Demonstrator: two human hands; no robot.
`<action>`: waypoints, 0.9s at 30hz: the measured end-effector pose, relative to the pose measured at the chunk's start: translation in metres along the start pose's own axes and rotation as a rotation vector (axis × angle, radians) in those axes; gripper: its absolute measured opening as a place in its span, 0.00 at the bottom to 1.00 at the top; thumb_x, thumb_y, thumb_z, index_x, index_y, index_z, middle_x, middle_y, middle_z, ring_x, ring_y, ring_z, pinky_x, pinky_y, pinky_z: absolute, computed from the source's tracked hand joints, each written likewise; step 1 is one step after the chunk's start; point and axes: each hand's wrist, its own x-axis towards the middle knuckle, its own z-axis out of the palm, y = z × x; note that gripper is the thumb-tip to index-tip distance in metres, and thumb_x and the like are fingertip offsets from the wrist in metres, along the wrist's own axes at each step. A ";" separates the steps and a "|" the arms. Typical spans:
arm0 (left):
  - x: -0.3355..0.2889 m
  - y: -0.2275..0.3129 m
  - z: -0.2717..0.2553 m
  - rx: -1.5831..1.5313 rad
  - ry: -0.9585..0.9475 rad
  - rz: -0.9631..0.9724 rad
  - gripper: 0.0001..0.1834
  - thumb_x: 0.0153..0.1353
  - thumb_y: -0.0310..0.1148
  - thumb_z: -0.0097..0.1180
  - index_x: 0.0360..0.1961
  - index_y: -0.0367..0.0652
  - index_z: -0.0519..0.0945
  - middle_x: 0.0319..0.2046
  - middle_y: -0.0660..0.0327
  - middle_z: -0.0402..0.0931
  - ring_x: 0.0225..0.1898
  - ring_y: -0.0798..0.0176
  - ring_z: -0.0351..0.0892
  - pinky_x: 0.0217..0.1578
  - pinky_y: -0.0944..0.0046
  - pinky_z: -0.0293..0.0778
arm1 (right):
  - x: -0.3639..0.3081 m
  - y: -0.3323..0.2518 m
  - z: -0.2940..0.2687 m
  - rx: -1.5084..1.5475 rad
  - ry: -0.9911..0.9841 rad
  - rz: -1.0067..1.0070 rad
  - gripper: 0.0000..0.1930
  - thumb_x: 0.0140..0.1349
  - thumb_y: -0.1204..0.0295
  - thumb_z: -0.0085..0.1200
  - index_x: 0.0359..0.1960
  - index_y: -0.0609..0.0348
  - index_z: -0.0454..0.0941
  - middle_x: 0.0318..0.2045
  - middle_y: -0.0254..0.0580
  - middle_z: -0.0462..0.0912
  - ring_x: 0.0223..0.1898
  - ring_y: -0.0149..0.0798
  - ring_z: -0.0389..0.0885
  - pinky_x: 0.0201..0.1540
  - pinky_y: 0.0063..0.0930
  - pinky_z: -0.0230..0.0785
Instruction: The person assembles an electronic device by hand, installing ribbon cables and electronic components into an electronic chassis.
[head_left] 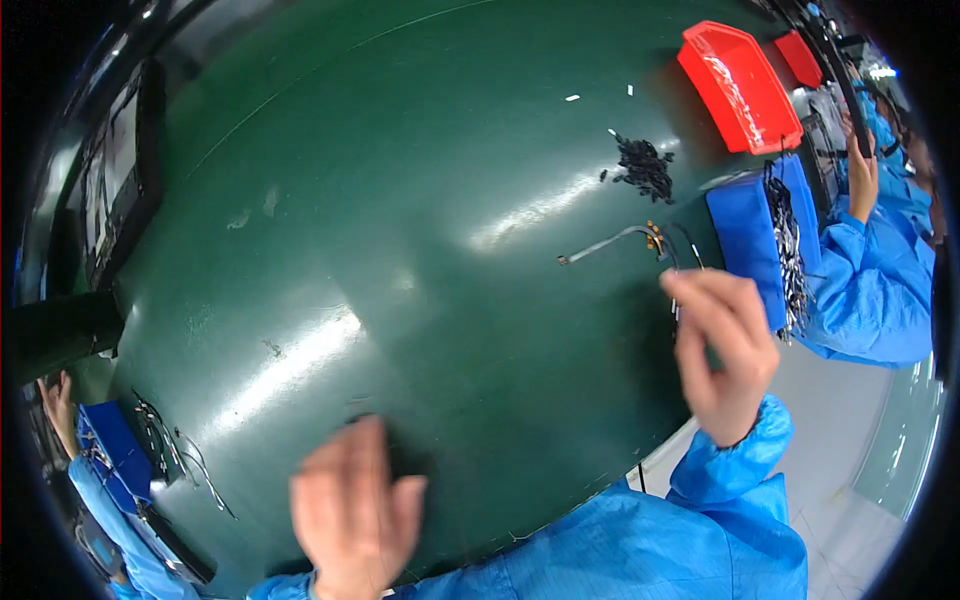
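My right hand [728, 350] is raised over the right side of the green table [430, 330]. Its fingertips are closed on a thin dark cable [675, 306], mostly hidden by the fingers. Just beyond them lies a grey cable [610, 241] with a small connector at its left end and several small yellow pieces [654, 238] at its right. A short dark cable [694, 248] with a pale tip is beside these. Near the front edge, my left hand [350, 505] hovers, slightly blurred, holding nothing visible; its fingers stretch forward and the thumb stands apart.
A pile of small black parts [645, 168] lies beyond my right hand. At the right stand a red bin [735, 85] and a blue bin [743, 235] with cables [790, 260] hanging over it. Another person's sleeve [865, 290] is there. At left are another blue bin [115, 450] and loose cables [165, 440].
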 end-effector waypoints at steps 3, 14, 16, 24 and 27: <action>-0.008 -0.045 0.000 0.138 0.091 -0.217 0.18 0.61 0.28 0.54 0.51 0.35 0.76 0.48 0.48 0.73 0.52 0.47 0.71 0.52 0.54 0.69 | -0.020 0.021 -0.008 -0.047 0.034 0.098 0.16 0.52 0.86 0.57 0.44 0.65 0.81 0.42 0.47 0.79 0.43 0.45 0.79 0.45 0.33 0.73; 0.136 0.072 0.031 -0.102 0.330 0.372 0.16 0.51 0.29 0.58 0.43 0.38 0.79 0.41 0.57 0.75 0.42 0.56 0.75 0.42 0.60 0.72 | -0.008 0.055 -0.003 0.072 0.149 -0.029 0.15 0.54 0.87 0.55 0.44 0.64 0.81 0.44 0.47 0.79 0.45 0.47 0.78 0.47 0.33 0.71; 0.163 0.090 0.052 -0.184 0.314 0.418 0.16 0.52 0.30 0.61 0.44 0.39 0.79 0.41 0.58 0.75 0.41 0.56 0.74 0.43 0.59 0.72 | -0.019 0.054 0.008 0.072 0.198 0.005 0.15 0.52 0.88 0.55 0.41 0.64 0.81 0.43 0.46 0.80 0.45 0.47 0.78 0.47 0.34 0.72; 0.178 0.111 0.075 -0.196 0.348 0.547 0.07 0.51 0.27 0.62 0.31 0.41 0.79 0.35 0.64 0.76 0.37 0.60 0.76 0.38 0.62 0.73 | -0.014 0.062 -0.006 0.153 0.085 0.015 0.14 0.55 0.85 0.56 0.44 0.62 0.81 0.48 0.47 0.78 0.53 0.51 0.76 0.54 0.37 0.70; 0.180 0.110 0.076 -0.206 0.353 0.553 0.07 0.50 0.27 0.62 0.31 0.41 0.78 0.35 0.63 0.77 0.37 0.59 0.76 0.37 0.63 0.73 | -0.014 0.071 -0.007 0.128 -0.062 -0.037 0.18 0.59 0.79 0.54 0.52 0.59 0.77 0.57 0.48 0.74 0.62 0.52 0.69 0.63 0.43 0.63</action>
